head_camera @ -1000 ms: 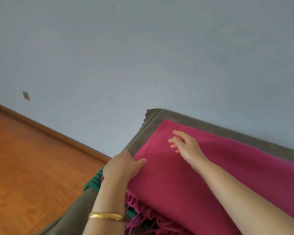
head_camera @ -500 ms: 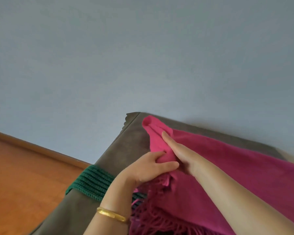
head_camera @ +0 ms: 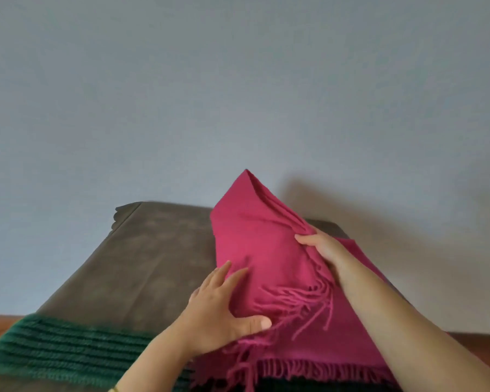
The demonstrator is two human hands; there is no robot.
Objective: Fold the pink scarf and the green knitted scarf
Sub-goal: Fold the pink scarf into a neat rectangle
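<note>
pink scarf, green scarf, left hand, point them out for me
pink scarf (head_camera: 266, 250), head view, on the lifted flat panel above the fringe
green scarf (head_camera: 68, 349), head view, on its ribbed knit at lower left
left hand (head_camera: 218, 312), head view, on the back of the hand

You'll find no readable text, label, brand, number or sign anywhere in this view.

**Pink scarf up off the couch**

Your right hand (head_camera: 321, 246) grips the pink scarf (head_camera: 262, 250), bunched, and holds one corner raised against the grey wall (head_camera: 238, 80). Your left hand (head_camera: 218, 309) lies flat on the scarf's near fringe. The green knitted scarf (head_camera: 63, 349) stretches left of the pink scarf, across the brown couch (head_camera: 153, 250).
</note>
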